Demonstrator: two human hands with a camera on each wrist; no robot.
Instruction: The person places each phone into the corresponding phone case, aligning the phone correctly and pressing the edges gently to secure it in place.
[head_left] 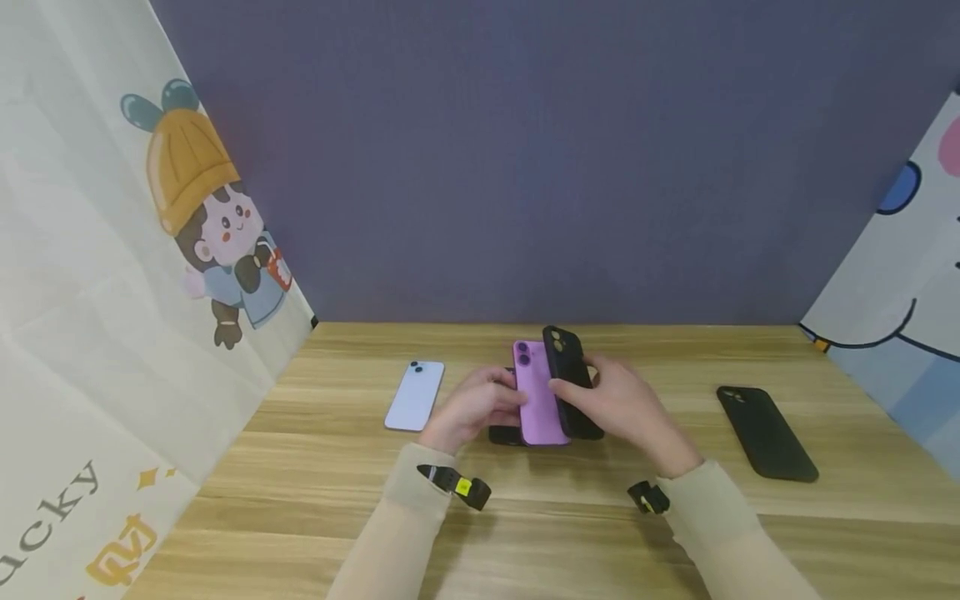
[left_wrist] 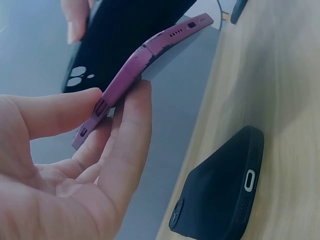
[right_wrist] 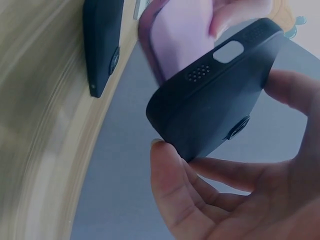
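My left hand (head_left: 480,404) pinches a purple phone (head_left: 540,400) by its edge, thumb on one side and fingers on the other. The phone's camera end points away from me. My right hand (head_left: 626,400) grips a black phone case (head_left: 572,387) by its long edges, just right of the phone and partly overlapping it. In the right wrist view, the case (right_wrist: 210,100) shows its port cutout and speaker holes. Beneath the held phone, a black-cased phone (left_wrist: 215,185) lies on the table, mostly hidden in the head view.
A pale blue-white phone (head_left: 415,396) lies on the wooden table (head_left: 300,500) at the left. Another black phone case (head_left: 767,433) lies at the right. A dark panel (head_left: 525,167) stands along the table's back edge, with printed cloths at both sides.
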